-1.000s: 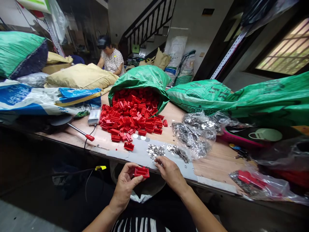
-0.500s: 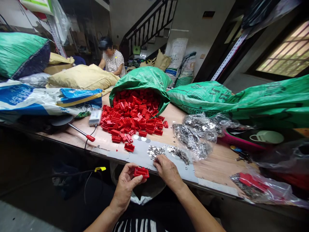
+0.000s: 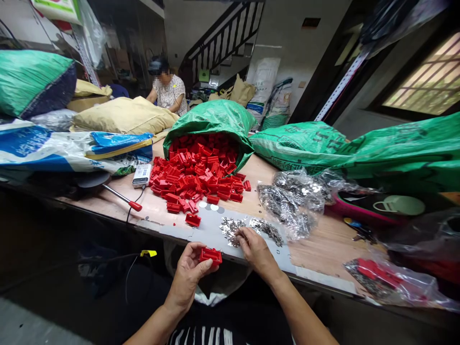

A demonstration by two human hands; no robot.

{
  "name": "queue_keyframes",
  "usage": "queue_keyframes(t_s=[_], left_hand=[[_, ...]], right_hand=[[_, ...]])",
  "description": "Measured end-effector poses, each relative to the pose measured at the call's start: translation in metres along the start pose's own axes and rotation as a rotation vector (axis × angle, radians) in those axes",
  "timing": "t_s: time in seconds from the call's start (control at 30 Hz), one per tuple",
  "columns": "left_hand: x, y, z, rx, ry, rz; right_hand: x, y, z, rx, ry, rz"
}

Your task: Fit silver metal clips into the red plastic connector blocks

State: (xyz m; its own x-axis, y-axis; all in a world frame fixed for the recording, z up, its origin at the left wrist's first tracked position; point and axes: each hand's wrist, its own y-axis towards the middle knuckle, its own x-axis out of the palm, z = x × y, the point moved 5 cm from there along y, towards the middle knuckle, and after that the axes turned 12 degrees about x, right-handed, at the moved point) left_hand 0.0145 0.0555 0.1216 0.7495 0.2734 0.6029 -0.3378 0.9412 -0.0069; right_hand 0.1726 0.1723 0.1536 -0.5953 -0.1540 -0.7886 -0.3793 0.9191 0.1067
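Note:
My left hand [image 3: 187,272] grips a red plastic housing [image 3: 211,256] between thumb and fingers, just off the table's front edge, its hollow side facing up. My right hand [image 3: 256,250] is at the near right side of a heap of small silvery metal pieces [image 3: 230,229]. Its thumb and fingertips are drawn together there, and whatever lies between them is too small to tell. A second little heap of metal pieces [image 3: 269,230] lies just beyond that hand. One loose red housing [image 3: 193,220] sits alone on the table, left of the heaps.
More red housings [image 3: 201,172] spill from a green woven sack [image 3: 212,115]. Clear bags of metal parts [image 3: 287,206] lie to the right, near a pink-rimmed container with a pale green mug [image 3: 402,204]. A red-handled lever [image 3: 134,206] juts out at left. Another person [image 3: 167,93] sits behind.
My right hand has shifted slightly right and forward, its fingertips now at the metal heap instead of the near edge. The left hand keeps the red housing in place.

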Motion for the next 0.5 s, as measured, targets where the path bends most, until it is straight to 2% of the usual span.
queue_keyframes(t_s=[0.17,0.27,0.43,0.5], left_hand=[[0.003,0.001,-0.002,-0.037,-0.031,0.017],[0.005,0.003,-0.003,-0.021,-0.012,-0.004],[0.009,0.008,0.002,0.170,0.179,-0.029],[0.012,0.009,0.004,0.246,0.265,-0.046]], right_hand=[[-0.014,0.000,0.009,0.093,0.097,0.025],[-0.012,-0.004,0.011,0.166,0.240,-0.020],[0.009,-0.016,0.000,0.293,0.647,-0.177],[0.018,-0.021,-0.008,0.311,0.742,-0.209]])
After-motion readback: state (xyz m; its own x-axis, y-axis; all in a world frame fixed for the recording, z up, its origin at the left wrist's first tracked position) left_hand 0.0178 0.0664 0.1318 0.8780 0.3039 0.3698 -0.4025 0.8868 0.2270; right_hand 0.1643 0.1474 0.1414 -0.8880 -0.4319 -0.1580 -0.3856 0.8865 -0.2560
